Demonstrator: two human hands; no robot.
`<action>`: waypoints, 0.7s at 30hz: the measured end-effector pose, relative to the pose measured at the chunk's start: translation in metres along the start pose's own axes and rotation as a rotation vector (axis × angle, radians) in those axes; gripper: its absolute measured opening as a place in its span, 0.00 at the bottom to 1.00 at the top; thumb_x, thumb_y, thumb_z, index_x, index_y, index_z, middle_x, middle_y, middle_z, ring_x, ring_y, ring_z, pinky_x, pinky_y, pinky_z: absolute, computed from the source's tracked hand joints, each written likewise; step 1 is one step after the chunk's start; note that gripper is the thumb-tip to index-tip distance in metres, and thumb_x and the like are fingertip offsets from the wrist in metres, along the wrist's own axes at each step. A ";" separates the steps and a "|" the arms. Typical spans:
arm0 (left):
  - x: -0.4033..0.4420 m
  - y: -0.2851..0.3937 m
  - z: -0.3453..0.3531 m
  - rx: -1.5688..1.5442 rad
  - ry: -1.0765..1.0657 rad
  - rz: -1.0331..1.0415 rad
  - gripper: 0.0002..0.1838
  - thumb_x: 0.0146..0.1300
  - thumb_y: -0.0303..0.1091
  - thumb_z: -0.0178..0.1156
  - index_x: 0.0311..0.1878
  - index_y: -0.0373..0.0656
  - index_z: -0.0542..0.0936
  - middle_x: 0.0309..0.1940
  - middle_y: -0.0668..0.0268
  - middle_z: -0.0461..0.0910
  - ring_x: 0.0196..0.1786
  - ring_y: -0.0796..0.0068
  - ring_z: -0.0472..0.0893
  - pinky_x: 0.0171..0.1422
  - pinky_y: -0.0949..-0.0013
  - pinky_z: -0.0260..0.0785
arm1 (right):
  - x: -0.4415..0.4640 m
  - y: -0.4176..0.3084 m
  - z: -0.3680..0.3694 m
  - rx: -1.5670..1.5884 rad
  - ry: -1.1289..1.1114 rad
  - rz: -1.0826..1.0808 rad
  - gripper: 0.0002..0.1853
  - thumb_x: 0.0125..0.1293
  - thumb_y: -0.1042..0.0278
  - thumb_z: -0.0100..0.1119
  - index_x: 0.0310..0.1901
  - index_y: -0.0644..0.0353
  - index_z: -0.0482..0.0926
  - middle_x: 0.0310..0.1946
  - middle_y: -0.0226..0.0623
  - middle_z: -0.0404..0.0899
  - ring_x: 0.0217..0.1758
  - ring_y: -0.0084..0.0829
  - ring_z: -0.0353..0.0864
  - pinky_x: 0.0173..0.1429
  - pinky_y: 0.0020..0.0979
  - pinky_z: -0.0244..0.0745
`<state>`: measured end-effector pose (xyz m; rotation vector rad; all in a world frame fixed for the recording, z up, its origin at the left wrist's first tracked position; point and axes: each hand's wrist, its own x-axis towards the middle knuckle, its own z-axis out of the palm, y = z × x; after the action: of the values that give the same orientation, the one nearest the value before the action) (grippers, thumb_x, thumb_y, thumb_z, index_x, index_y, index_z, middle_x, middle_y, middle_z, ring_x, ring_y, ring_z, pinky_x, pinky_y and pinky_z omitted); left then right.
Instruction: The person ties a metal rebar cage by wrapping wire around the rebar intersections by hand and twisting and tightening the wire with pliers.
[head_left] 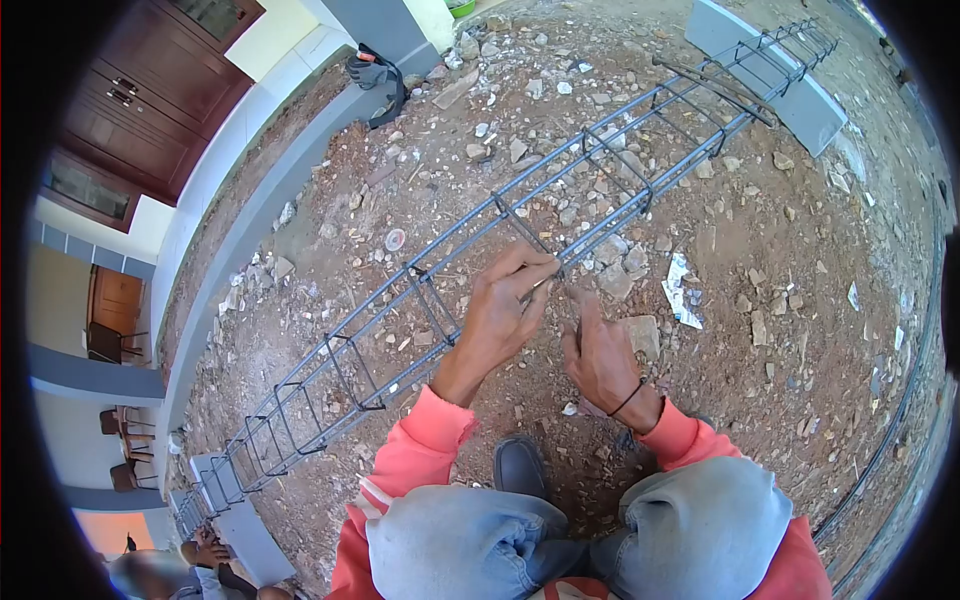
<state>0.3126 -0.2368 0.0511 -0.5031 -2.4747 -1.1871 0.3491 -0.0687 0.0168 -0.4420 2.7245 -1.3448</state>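
A long rebar cage (590,150) of steel bars and square stirrups runs diagonally across the ground in front of me. My left hand (500,305) is closed at the cage's near bars, its thumb and fingers pinching a thin metal piece (538,283) beside a stirrup corner. Just right of it, my right hand (604,355) has its fingers curled close to the same joint. What those fingers hold, if anything, is too small to make out. A dark band circles the right wrist.
Grey boards (765,75) support the cage's far end, with another board (245,535) under its near-left end. A loose bar (715,88) lies across the cage. Rubble covers the soil. Another person's hand (208,550) is at lower left. A grey kerb (265,190) borders the building.
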 end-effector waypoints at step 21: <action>0.036 -0.026 0.016 -0.342 -0.112 -0.810 0.26 0.49 0.27 0.76 0.47 0.38 0.72 0.35 0.65 0.81 0.34 0.76 0.82 0.36 0.69 0.78 | 0.012 -0.015 -0.033 0.032 -0.162 -0.105 0.08 0.68 0.71 0.53 0.38 0.68 0.70 0.21 0.62 0.75 0.29 0.65 0.78 0.36 0.58 0.70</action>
<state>0.2672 -0.2336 0.0407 0.4320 -2.6500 -1.9314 0.3343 -0.0553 0.0501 -0.6685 2.5781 -1.3109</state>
